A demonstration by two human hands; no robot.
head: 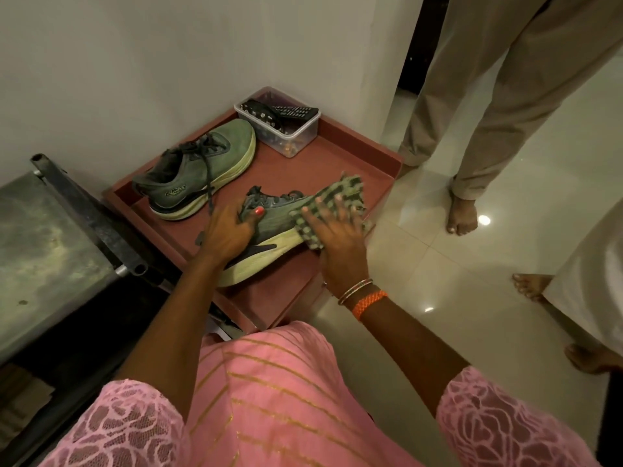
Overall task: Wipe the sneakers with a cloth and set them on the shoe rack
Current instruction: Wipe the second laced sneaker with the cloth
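The right hand point(332, 237) presses a checked cloth point(340, 200) flat-fingered over the toe of the near sneaker point(269, 230); the left hand point(229, 230) grips its collar. Beyond the left fingers the second sneaker point(199, 170) sits on the shoe rack point(354, 153). The near sneaker's heel overhangs the rack's edge, so a hard wipe could tip it off.

Wearer's garment: pink kurta point(269, 399), front panel crossed by thin gold diagonal stripes.

Sleeves: short, pink, in an openwork lace with a rounded floral pattern; left sleeve point(128, 429) at lower left, right sleeve point(505, 423) at lower right. Both end above the elbow, forearms bare.

Right wrist: a stack of thin metallic bangles point(355, 291), red and silver-toned, and just behind them a braided orange thread band point(369, 303).

Left hand point(229, 234): thumbnail point(259, 211) painted coral-orange. Wrist bare.

Right hand point(337, 244): fingernails pale; picture blurred here, polish colour cannot be told.
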